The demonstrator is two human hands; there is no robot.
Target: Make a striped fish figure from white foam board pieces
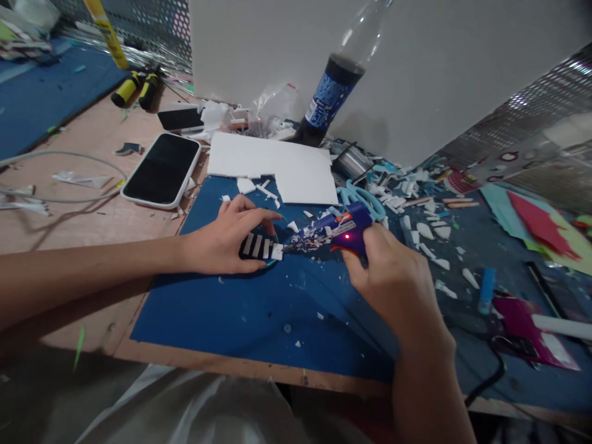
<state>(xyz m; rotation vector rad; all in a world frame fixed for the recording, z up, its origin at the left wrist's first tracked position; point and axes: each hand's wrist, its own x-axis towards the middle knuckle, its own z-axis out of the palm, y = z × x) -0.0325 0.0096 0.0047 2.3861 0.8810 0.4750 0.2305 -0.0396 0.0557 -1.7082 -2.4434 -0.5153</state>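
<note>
My right hand (pixel 393 277) is wrapped round a purple hot glue gun (pixel 356 225), its red light lit and its barrel crusted with white scraps. The gun's tip meets a small white piece (pixel 277 251) at the end of a black part with pale stripes (pixel 254 245). Around that striped part curls my left hand (pixel 231 237), thumb on the near side and fingers on the far side, holding it down on the blue cutting mat (pixel 259 314). Part of it is hidden under the palm. Just beyond the gun lie light blue scissors handles (pixel 363 197).
A white foam sheet (pixel 272 163) lies at the mat's far edge, with a cola bottle (pixel 330 92) behind it. The phone (pixel 161 169) and yellow-black pliers (pixel 136 89) are at left. White scraps (pixel 425 231), coloured paper (pixel 536 225) and a cable (pixel 493 373) are at right.
</note>
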